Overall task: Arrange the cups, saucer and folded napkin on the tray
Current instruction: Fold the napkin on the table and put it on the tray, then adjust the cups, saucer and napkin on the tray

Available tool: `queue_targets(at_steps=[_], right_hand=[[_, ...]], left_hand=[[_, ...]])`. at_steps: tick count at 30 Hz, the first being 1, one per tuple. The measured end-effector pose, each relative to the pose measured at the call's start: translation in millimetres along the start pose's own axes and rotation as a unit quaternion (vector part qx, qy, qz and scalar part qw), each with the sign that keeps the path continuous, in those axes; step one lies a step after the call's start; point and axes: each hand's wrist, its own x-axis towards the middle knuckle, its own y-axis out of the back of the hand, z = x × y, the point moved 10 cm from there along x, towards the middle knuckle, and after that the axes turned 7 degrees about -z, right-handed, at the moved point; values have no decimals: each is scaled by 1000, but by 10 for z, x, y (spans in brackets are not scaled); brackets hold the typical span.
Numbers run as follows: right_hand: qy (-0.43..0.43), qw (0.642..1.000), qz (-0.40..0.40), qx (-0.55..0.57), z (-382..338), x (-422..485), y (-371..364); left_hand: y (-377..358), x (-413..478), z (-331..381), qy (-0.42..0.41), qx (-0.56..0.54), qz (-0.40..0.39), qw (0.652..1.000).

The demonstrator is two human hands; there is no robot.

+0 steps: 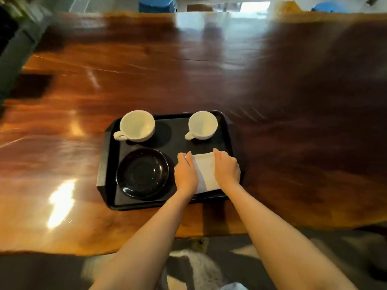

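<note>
A black rectangular tray [109, 164] lies on the wooden table. Two white cups stand at its far side: the larger cup [137, 125] on the left, the smaller cup [202, 124] on the right, both handles pointing left. A black saucer [142, 173] sits at the tray's near left. A white folded napkin [206, 170] lies at the near right. My left hand [186, 173] rests on the napkin's left edge and my right hand [227, 167] on its right edge, fingers pressed flat against it.
The glossy wooden table [188, 70] stretches far beyond the tray on all sides, its near edge just below the tray. Blue stools [157, 4] stand past the far edge. A dark object [12, 49] is at the far left.
</note>
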Motion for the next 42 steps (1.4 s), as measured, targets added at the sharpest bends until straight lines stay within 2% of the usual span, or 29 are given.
queue_targets(at_steps=[4,8,13,20,24,28,33,36,39,42], right_hand=[[10,999,-25,-26,11,242,-178],[4,1000,13,-26,71,324,-199],[-21,999,3,27,96,405,-245],[42,999,-5,-26,41,220,-343],[82,996,-26,11,68,139,-433],[111,994,-3,8,63,154,-455],[100,995,23,4,64,195,-457],[93,995,27,6,50,189,-409],[103,992,19,74,-18,371,-195],[114,969,-62,212,-132,740,-52]], left_hand=[[-97,153,-92,31,42,19,998],[-177,202,-114,38,76,24,996],[-93,242,-70,38,98,28,994],[-15,-87,-14,-58,136,12,989],[-127,-198,-134,-71,150,-15,986],[-208,-180,-202,-69,186,-23,980],[-191,-162,-178,-65,258,2,964],[-120,-178,-98,-70,238,2,969],[31,-106,162,-115,183,22,976],[101,246,328,-85,118,12,989]])
